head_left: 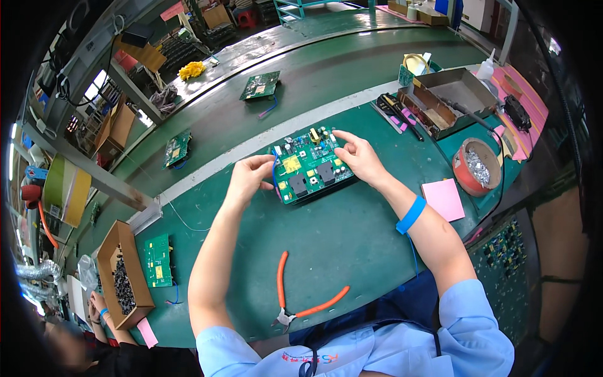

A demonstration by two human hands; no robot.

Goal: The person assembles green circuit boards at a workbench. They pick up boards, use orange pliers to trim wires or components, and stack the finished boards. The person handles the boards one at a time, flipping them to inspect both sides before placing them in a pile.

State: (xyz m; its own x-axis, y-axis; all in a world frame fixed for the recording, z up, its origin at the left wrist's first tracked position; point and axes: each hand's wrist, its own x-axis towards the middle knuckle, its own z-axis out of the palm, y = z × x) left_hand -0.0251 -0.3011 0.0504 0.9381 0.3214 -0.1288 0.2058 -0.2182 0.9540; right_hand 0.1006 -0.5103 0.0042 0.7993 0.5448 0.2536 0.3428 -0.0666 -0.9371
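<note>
A green circuit board [308, 164] with black relays, yellow parts and a blue wire is held between my two hands over the green bench. My left hand [253, 176] pinches its left edge beside the wire. On the upper right corner, my right hand [358, 154] grips the board with thumb and fingers; a blue wrist strap [411, 215] circles that forearm. Orange-handled cutting pliers [287, 308] lie spread apart on the bench near my body.
Other circuit boards [260, 86] sit on the belt beyond, and one board [158, 261] lies at left beside a cardboard box [135, 295] of small black parts. At right are a red pot [461, 169], pink pad [443, 199] and metal tray [461, 94]. Another person's hand [97, 303] shows lower left.
</note>
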